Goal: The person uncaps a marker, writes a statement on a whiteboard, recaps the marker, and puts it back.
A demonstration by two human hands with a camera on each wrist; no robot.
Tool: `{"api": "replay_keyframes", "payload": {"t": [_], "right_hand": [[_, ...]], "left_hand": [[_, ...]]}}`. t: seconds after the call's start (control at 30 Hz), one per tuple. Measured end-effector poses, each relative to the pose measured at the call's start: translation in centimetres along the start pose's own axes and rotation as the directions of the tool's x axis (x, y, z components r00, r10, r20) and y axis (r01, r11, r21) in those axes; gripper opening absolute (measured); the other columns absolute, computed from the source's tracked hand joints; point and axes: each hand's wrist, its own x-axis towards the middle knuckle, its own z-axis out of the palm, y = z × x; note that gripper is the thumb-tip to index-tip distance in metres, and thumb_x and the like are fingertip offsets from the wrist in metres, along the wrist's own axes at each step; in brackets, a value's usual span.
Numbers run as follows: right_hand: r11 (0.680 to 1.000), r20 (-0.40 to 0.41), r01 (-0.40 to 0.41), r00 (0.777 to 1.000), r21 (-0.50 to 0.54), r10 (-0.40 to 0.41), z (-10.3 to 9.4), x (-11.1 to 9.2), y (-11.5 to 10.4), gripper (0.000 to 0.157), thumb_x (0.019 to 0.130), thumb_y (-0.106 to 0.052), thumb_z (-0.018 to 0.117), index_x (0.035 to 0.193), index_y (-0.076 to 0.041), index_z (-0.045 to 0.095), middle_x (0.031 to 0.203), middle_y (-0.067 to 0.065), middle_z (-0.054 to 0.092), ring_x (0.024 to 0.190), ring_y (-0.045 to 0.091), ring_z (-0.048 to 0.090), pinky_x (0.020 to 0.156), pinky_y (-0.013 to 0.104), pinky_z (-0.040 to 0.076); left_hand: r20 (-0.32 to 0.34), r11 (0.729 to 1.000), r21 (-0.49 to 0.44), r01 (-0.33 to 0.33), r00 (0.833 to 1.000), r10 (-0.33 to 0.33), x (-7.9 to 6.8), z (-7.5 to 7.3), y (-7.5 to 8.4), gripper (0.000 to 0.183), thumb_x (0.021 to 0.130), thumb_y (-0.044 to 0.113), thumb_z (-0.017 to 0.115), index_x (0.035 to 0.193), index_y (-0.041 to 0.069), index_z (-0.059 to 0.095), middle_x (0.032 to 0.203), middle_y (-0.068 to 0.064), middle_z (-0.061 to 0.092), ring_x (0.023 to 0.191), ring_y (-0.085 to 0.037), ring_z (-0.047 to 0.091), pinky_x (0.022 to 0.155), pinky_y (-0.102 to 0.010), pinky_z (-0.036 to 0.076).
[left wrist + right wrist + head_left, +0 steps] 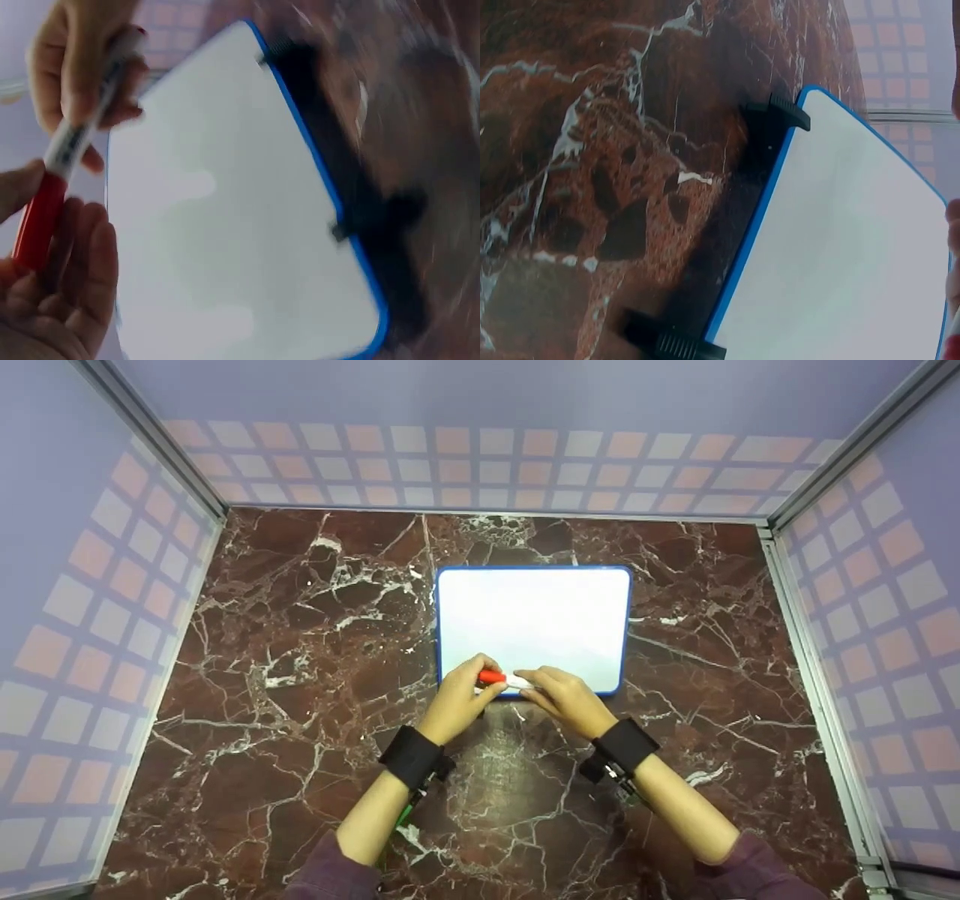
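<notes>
Two bare hands meet over the near edge of a white board (534, 622) with a blue rim, which lies on a brown marbled table (300, 660). Between them is a white marker (516, 682) with a red cap (492, 677), held just left of the board's middle. The left hand (459, 696) has its thumb and fingers closed around the cap — the right hand (571, 701) pinches the white barrel, thumb against fingertips. The cap sits on the barrel, with no gap showing. Two black clips (694, 346) grip the board's near edge. For a clean separation, it seems best to keep both grips firm and pull straight along the marker's length — no twisting sideways, which could bend the tip. Holding the marker clear of the white surface should also avoid a stray streak.
</notes>
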Motion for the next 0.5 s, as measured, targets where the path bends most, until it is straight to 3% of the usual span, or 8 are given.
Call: {"api": "replay_keyframes", "payload": {"t": [0.07,0.17,0.37,0.5], "right_hand": [[1.000,0.018,0.005,1.000,-0.021,-0.005,-0.11,0.00,0.06,0.029,0.088,-0.017,0.059,0.116,-0.009,0.061,0.082,0.002,0.063,0.062,0.007,0.050,0.057,0.021,0.048],[0.999,0.045,0.007,0.999,-0.044,-0.005,-0.23,-0.01,0.05,0.029,0.089,-0.020,0.057,0.116,-0.009,0.062,0.082,0.002,0.064,0.062,0.008,0.052,0.059,0.022,0.050],[0.997,0.081,0.016,0.997,-0.075,-0.009,-0.32,-0.02,-0.03,0.028,0.091,-0.022,0.056,0.114,-0.010,0.063,0.083,0.002,0.065,0.060,0.008,0.055,0.059,0.022,0.053],[0.996,0.089,0.024,0.996,-0.083,-0.016,-0.38,-0.04,0.01,0.026,0.090,-0.023,0.057,0.110,-0.010,0.064,0.083,0.002,0.066,0.060,0.009,0.056,0.059,0.023,0.053]], "left_hand": [[0.041,0.989,0.133,-0.056,0.998,0.051,0.06,-0.29,-0.05,0.024,0.088,0.027,0.058,0.100,0.007,0.057,0.096,-0.008,0.064,0.089,-0.021,0.062,0.081,-0.035,0.054],[0.106,0.945,0.290,-0.155,0.986,0.129,0.05,-0.61,-0.05,0.025,0.090,0.029,0.054,0.100,0.007,0.059,0.094,-0.006,0.064,0.087,-0.020,0.061,0.080,-0.033,0.053],[0.206,0.787,0.516,-0.337,0.941,0.268,-0.04,-0.64,-0.17,0.026,0.094,0.025,0.047,0.100,0.004,0.060,0.086,-0.005,0.062,0.077,-0.017,0.057,0.070,-0.028,0.051],[0.233,0.688,0.582,-0.433,0.900,0.369,-0.12,-0.65,-0.22,0.026,0.095,0.023,0.043,0.094,0.002,0.058,0.079,-0.006,0.057,0.070,-0.017,0.053,0.064,-0.027,0.048]]}}
